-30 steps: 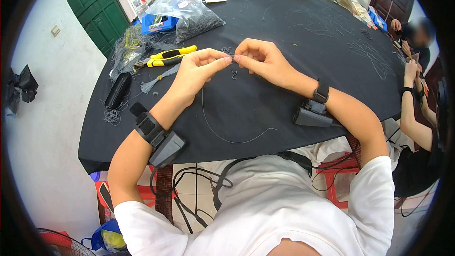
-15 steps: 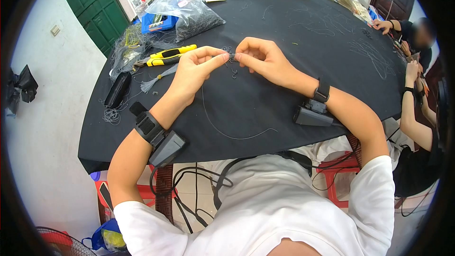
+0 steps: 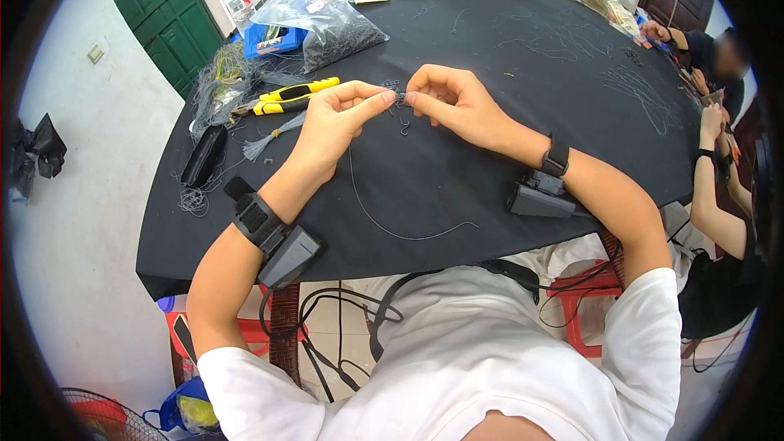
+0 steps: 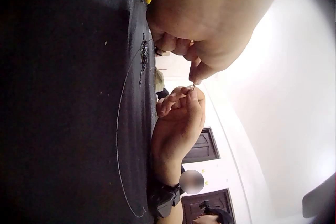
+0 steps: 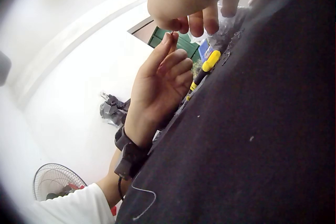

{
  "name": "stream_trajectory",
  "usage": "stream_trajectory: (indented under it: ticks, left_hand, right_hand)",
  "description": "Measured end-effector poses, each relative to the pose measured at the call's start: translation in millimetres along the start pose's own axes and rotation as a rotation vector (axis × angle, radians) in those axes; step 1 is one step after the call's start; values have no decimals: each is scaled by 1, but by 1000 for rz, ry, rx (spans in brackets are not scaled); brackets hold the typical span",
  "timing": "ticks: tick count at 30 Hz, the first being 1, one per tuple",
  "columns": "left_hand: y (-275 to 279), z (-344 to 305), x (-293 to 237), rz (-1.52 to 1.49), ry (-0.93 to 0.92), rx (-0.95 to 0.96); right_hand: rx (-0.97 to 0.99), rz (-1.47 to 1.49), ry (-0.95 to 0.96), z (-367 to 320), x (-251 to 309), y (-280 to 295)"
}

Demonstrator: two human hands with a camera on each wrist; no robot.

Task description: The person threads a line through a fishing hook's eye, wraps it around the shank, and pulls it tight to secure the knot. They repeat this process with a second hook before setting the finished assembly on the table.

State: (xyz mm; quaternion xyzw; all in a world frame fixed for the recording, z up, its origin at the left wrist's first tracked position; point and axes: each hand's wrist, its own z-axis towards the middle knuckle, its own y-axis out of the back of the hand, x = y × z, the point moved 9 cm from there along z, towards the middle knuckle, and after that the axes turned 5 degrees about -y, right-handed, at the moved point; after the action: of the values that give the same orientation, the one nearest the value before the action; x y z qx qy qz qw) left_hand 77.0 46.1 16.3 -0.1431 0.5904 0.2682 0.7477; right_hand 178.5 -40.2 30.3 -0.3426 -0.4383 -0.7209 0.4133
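Observation:
My left hand [image 3: 336,121] and right hand [image 3: 459,104] meet above the black-covered table, thumb and fingertips pinched together on each. Between their fingertips is a tiny thin piece [image 4: 194,84], its ends hidden by the fingers; I cannot tell whether a hook is part of it. A grey fishing line [image 3: 369,214] runs from under my left hand and curves across the cloth toward the near edge. Small dark fish hooks [image 3: 404,127] lie just below the fingertips, and a little pile of hooks [image 4: 144,55] sits behind them.
Yellow-and-black pliers [image 3: 296,95], a tied bundle of line [image 3: 269,140] and a black case [image 3: 204,157] lie left of my hands. Behind stand a clear bag of dark hooks [image 3: 339,37] and a blue box [image 3: 263,41]. Loose line [image 3: 641,98] lies right. Other people sit around the table.
A small gap has opened between my fingertips, the left hand shifting slightly left. At the right, another person's hand has reached across the table edge.

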Motion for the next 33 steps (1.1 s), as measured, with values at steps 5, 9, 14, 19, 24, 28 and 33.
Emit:
stream_trajectory:
  ticks: [5,9,14,19,24,28,33]
  left_hand:
    - [-1,0,-2,-7,-12,11]
    - [-3,-1,-2,13,-4,25]
    - [-2,-2,0,55,21,27]
    - [-1,0,0,45,5,7]
    - [1,0,0,32,1,-17]
    - [-1,0,-2,30,-8,-4]
    - [-3,-1,-3,22,-10,19]
  right_hand:
    - [-12,43,-2,0,1,0]
    - [-12,48,8,0,1,-1]
    - [-31,56,4,0,2,0]
    - [17,4,-31,0,-2,0]
    - [-20,46,-7,0,-1,0]
    - [13,7,-34,0,-2,-1]
    - [34,75,-31,-1,1,-4]
